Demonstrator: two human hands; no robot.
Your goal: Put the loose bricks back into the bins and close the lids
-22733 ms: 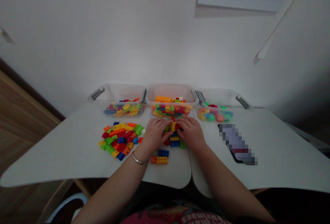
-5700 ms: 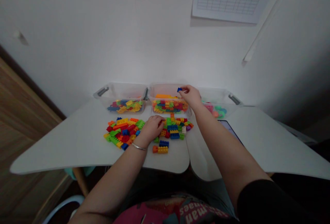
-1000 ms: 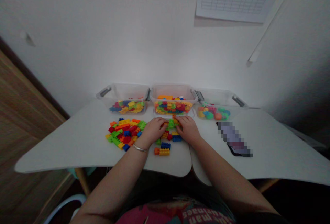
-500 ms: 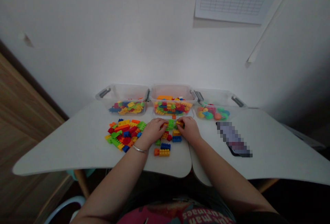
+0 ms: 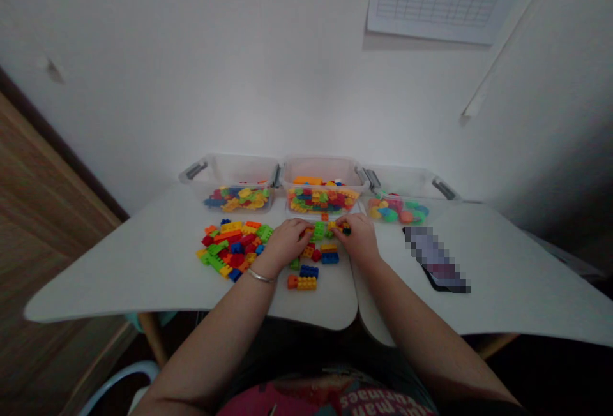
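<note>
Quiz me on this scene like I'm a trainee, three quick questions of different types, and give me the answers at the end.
1. Multiple choice. Which wrist wears the silver bangle?
A) Left
B) Right
C) Both

2. True or false. The phone lies on the table, to the right of the right hand.

3. Fill in the blank. Beyond the loose bricks, ____ clear plastic bins stand side by side.

Key: 1. A; 2. true; 3. three
</note>
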